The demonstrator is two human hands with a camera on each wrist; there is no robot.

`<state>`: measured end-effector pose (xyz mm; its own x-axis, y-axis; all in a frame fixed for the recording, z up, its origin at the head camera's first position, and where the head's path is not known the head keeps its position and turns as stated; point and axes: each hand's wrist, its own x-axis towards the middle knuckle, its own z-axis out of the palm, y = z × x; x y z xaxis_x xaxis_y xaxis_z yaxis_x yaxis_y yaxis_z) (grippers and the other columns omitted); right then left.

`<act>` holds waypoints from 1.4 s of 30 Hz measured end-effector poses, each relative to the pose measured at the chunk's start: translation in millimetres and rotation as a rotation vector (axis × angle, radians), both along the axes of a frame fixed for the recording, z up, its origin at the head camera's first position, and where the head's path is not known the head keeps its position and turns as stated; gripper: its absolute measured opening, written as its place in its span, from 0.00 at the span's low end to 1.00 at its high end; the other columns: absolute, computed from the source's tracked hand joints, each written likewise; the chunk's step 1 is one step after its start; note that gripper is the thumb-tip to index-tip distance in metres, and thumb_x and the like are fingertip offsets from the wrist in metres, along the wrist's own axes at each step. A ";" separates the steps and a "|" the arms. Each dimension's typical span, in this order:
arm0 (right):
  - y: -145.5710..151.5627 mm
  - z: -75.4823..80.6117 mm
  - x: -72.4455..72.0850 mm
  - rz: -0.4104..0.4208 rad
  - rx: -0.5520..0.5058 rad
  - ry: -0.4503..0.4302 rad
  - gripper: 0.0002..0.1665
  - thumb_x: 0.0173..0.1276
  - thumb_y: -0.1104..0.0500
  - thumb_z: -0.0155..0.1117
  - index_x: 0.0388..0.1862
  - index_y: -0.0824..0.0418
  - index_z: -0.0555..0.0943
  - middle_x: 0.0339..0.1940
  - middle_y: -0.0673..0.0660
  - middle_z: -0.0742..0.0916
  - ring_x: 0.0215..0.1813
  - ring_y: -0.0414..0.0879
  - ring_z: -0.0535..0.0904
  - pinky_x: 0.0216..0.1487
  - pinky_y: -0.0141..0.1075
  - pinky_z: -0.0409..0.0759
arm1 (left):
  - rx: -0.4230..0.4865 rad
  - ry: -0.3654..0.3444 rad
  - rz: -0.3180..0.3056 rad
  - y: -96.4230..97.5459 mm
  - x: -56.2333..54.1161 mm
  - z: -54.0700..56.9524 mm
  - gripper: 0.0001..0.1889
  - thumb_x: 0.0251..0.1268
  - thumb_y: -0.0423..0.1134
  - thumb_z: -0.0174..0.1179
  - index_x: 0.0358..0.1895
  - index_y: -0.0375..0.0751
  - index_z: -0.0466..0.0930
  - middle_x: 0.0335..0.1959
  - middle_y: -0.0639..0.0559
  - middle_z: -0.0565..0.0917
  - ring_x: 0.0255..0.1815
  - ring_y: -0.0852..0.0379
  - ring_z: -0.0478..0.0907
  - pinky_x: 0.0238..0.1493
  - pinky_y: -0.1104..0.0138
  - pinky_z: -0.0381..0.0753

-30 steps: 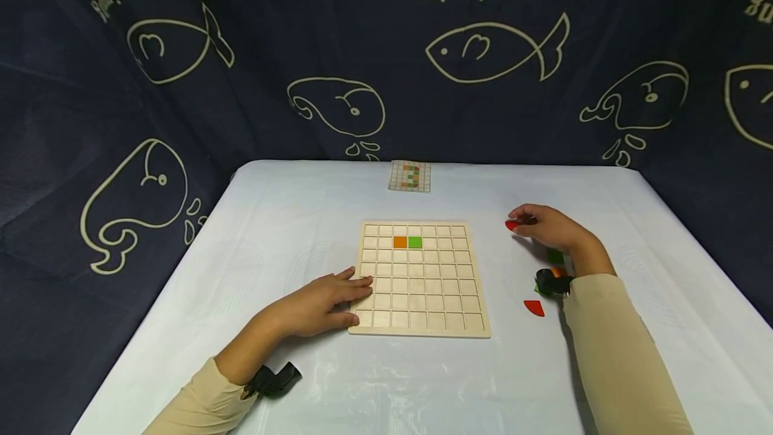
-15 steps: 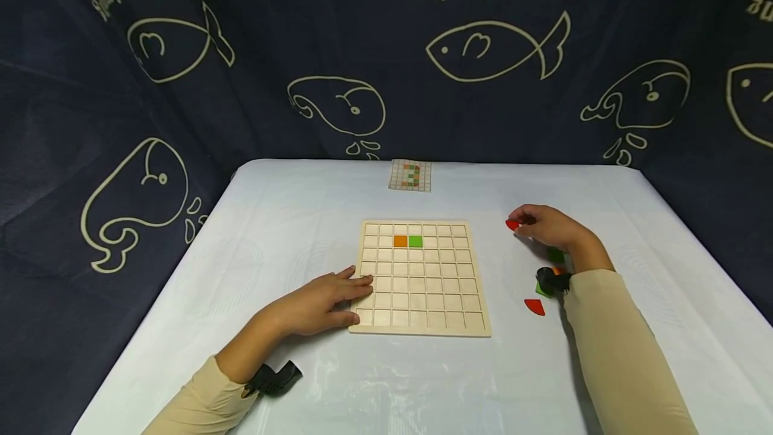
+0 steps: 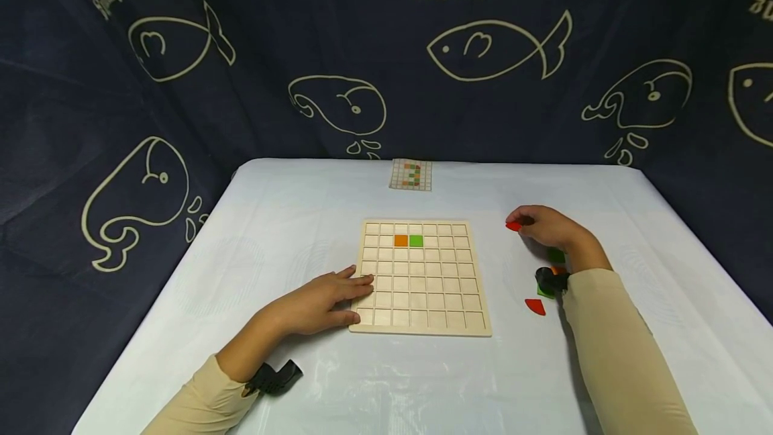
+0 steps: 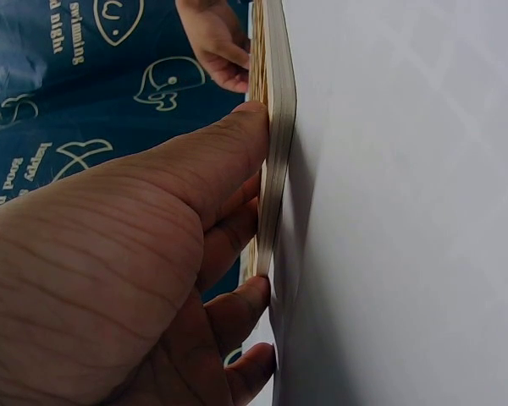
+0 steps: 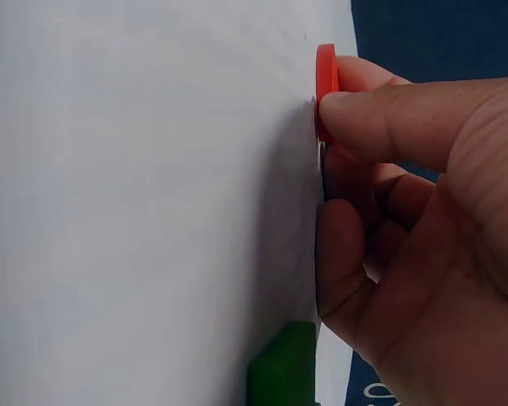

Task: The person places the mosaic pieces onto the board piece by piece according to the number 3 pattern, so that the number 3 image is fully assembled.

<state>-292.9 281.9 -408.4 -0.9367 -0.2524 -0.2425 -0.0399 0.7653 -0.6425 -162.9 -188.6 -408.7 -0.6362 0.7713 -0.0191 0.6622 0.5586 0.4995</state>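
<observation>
A thin red piece [image 5: 326, 68] is pinched by the right grip [image 3: 548, 226], right of the gridded wooden board [image 3: 419, 301].
Board's left edge is touched by the left grip [image 3: 319, 304], fingers [image 3: 355, 293] spread.

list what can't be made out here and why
Head: beige gridded rectangular card, cell details too small.
Head: flat orange piece, outline partly covered by the black wrist camera.
Head: held flat red piece, partly covered by the right grip.
Right wrist: dark green angular piece, cut off by the bottom edge.
Left wrist: pale square wooden board, cut off at top.
</observation>
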 end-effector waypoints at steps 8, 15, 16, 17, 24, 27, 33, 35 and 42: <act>0.8 -1.5 -0.6 -0.002 0.010 0.006 0.20 0.69 0.72 0.53 0.59 0.67 0.76 0.53 0.66 0.77 0.55 0.61 0.68 0.58 0.52 0.70 | 0.006 0.002 -0.001 0.5 0.4 0.5 0.29 0.68 0.43 0.64 0.70 0.35 0.71 0.73 0.45 0.68 0.76 0.36 0.55 0.71 0.43 0.58; 0.6 -0.9 -0.2 -0.008 0.014 0.007 0.19 0.69 0.72 0.54 0.59 0.67 0.76 0.51 0.65 0.77 0.54 0.60 0.68 0.55 0.49 0.72 | 0.003 -0.003 -0.001 1.1 0.4 2.3 0.30 0.69 0.43 0.63 0.70 0.36 0.70 0.73 0.46 0.67 0.76 0.36 0.54 0.70 0.42 0.57; 0.5 -1.1 -0.1 -0.005 0.012 0.012 0.19 0.69 0.72 0.53 0.58 0.67 0.76 0.51 0.65 0.77 0.54 0.59 0.69 0.56 0.49 0.72 | 0.003 -0.007 0.000 1.1 0.4 2.3 0.30 0.69 0.43 0.63 0.70 0.36 0.70 0.73 0.46 0.67 0.76 0.36 0.54 0.70 0.41 0.57; 0.8 -1.3 -0.1 0.000 0.008 0.019 0.20 0.69 0.73 0.53 0.58 0.68 0.77 0.51 0.65 0.78 0.54 0.59 0.69 0.56 0.49 0.72 | 0.004 -0.009 0.001 1.1 0.3 2.2 0.30 0.69 0.43 0.63 0.70 0.36 0.70 0.73 0.46 0.67 0.76 0.36 0.54 0.70 0.41 0.57; 0.6 -1.1 0.7 0.020 -0.011 0.029 0.20 0.69 0.73 0.53 0.59 0.69 0.76 0.52 0.66 0.78 0.54 0.59 0.69 0.57 0.50 0.71 | 0.000 -0.011 0.003 0.4 -0.3 1.0 0.30 0.69 0.43 0.63 0.71 0.36 0.70 0.74 0.47 0.66 0.77 0.37 0.53 0.71 0.42 0.56; 0.4 -1.4 0.5 0.003 0.001 0.017 0.18 0.70 0.71 0.55 0.58 0.68 0.76 0.50 0.65 0.77 0.54 0.59 0.69 0.55 0.48 0.71 | 0.000 -0.013 0.004 0.5 -0.4 0.7 0.30 0.69 0.44 0.63 0.71 0.36 0.70 0.74 0.47 0.66 0.77 0.37 0.53 0.71 0.42 0.56; -0.4 -1.6 1.0 0.002 0.007 0.014 0.17 0.70 0.71 0.55 0.56 0.67 0.78 0.49 0.64 0.78 0.53 0.59 0.69 0.55 0.49 0.71 | 0.006 -0.016 0.005 0.8 -0.2 1.3 0.30 0.69 0.44 0.63 0.71 0.36 0.70 0.74 0.47 0.67 0.77 0.37 0.53 0.71 0.41 0.56; -0.5 -1.7 0.9 0.002 0.005 0.012 0.17 0.70 0.71 0.54 0.56 0.67 0.78 0.50 0.64 0.78 0.53 0.59 0.69 0.55 0.49 0.71 | 0.006 -0.016 0.006 0.7 -0.1 1.3 0.30 0.69 0.43 0.63 0.71 0.36 0.70 0.74 0.47 0.67 0.77 0.37 0.53 0.71 0.41 0.56; -0.5 -1.0 1.4 -0.004 0.005 -0.001 0.18 0.69 0.67 0.58 0.58 0.65 0.77 0.51 0.64 0.77 0.54 0.59 0.68 0.55 0.48 0.70 | 0.003 -0.019 0.010 0.6 0.0 1.2 0.30 0.69 0.43 0.63 0.71 0.36 0.70 0.74 0.47 0.67 0.77 0.37 0.53 0.71 0.42 0.55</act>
